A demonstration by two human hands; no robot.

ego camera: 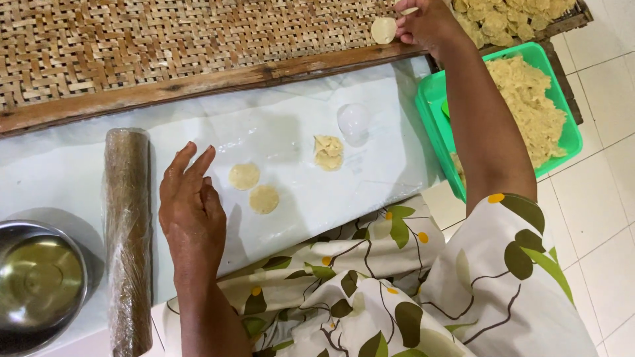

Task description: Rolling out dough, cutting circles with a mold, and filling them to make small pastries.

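Observation:
My left hand (192, 205) rests flat on a clear plastic sheet (291, 132), fingers together, holding nothing. Just right of it lie two small flattened dough discs (245, 176) (264, 199). A folded scrap of dough (328, 152) lies further right. My right hand (426, 23) reaches to the woven bamboo tray (132, 46) at the top and touches a pale round dough disc (383, 30) at the tray's wooden rim. A plastic-wrapped rolling pin (127, 238) lies left of my left hand.
A green plastic tub (430, 106) of crumbly dough stands at the right, under my right forearm. Several dried discs lie on another tray (569, 20) at the top right. A steel bowl (40, 277) sits bottom left. White floor tiles lie to the right.

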